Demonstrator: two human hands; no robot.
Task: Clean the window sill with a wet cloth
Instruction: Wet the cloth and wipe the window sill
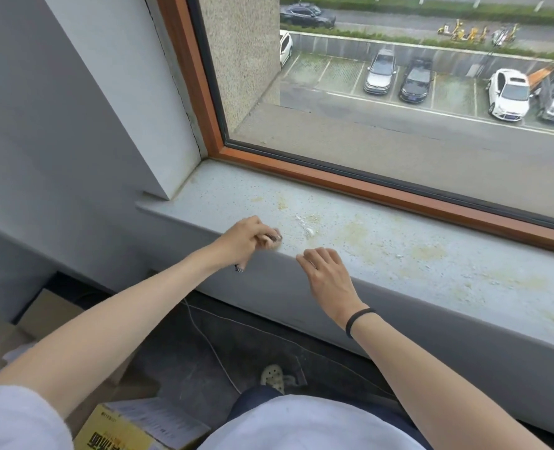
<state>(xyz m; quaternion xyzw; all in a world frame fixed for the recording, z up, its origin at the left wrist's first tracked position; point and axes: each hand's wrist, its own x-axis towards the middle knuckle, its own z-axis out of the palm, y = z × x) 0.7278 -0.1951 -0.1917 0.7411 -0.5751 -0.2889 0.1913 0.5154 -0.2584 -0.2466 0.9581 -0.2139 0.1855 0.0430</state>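
A grey speckled window sill [399, 254] runs below a wood-framed window and carries yellowish stains and small white crumbs [308, 230]. My left hand [248, 237] sits at the sill's front edge with its fingers curled round a small bunched cloth [270, 241], of which only a pale bit and a dark patterned scrap below the hand show. My right hand [326, 274] hovers at the front edge just to the right, fingers loosely bent, holding nothing. A black band circles my right wrist.
The wooden window frame [366, 190] borders the sill at the back, and a white wall corner [159, 190] closes its left end. Below, cardboard boxes [42, 319], a yellow box [113, 430] and a thin cable [210, 345] lie on the dark floor.
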